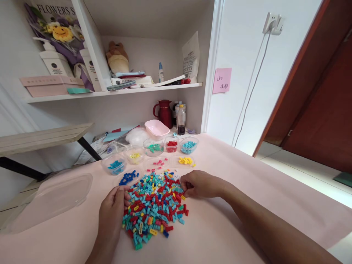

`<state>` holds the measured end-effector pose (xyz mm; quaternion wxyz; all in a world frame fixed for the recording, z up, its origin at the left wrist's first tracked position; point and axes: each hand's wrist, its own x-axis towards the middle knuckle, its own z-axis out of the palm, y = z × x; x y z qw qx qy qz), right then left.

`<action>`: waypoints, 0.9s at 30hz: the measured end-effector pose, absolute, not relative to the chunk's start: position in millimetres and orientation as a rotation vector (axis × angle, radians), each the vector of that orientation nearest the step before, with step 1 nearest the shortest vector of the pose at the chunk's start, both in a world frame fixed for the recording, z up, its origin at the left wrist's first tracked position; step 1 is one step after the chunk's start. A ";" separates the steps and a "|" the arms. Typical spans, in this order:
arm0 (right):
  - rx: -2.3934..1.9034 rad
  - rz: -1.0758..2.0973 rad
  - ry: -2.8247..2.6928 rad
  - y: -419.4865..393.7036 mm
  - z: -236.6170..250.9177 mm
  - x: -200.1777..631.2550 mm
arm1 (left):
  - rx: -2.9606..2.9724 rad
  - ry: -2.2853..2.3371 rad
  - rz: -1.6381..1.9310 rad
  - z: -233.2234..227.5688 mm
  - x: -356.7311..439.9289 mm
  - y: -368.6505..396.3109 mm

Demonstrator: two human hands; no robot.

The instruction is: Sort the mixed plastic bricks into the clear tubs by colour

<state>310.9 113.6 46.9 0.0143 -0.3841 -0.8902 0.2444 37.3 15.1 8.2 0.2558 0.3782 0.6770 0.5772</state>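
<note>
A heap of small mixed-colour bricks (155, 205) lies on the pale pink table (220, 227). My left hand (112, 207) rests at the heap's left edge, fingers curled and touching the bricks. My right hand (196, 183) is at the heap's upper right edge, fingertips pinched among the bricks; whether it holds one I cannot tell. Behind the heap stand several clear tubs of sorted bricks: blue (115, 165), yellow (186, 160), green (154, 147), red (172, 145), light blue (188, 146). Loose dark blue bricks (128, 177) lie in a shallow lid.
A large clear lid (52, 200) lies at the left. A pink tray (156, 128), a red jug (164, 112) and bottles (180, 119) stand at the back under a cluttered shelf (115, 91). A wooden bench (41, 137) is on the left, a doorway on the right.
</note>
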 end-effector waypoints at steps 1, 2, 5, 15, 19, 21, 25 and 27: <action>-1.184 0.759 -2.777 113.6 46.6 310.8 | 1.027 1.835 1.572 8.3 37.4 15.2; -1.179 0.759 -2.781 113.6 46.3 310.9 | 1.024 1.836 1.577 8.5 37.5 15.3; -1.174 0.749 -2.794 114.0 45.9 311.2 | 1.017 1.843 1.576 9.0 38.2 15.8; -1.181 0.722 -2.804 113.1 45.7 310.8 | 1.036 1.865 1.547 10.4 39.0 14.2; -1.174 0.725 -2.803 113.3 45.9 310.8 | 1.038 1.864 1.554 11.6 40.1 14.2; -1.177 0.729 -2.800 113.4 46.0 310.9 | 1.035 1.861 1.561 11.8 40.4 14.2; -1.170 0.725 -2.795 113.4 46.1 311.1 | 1.044 1.857 1.565 11.5 40.2 14.3; -1.173 0.726 -2.796 113.3 46.3 311.0 | 1.048 1.856 1.555 11.4 40.0 14.5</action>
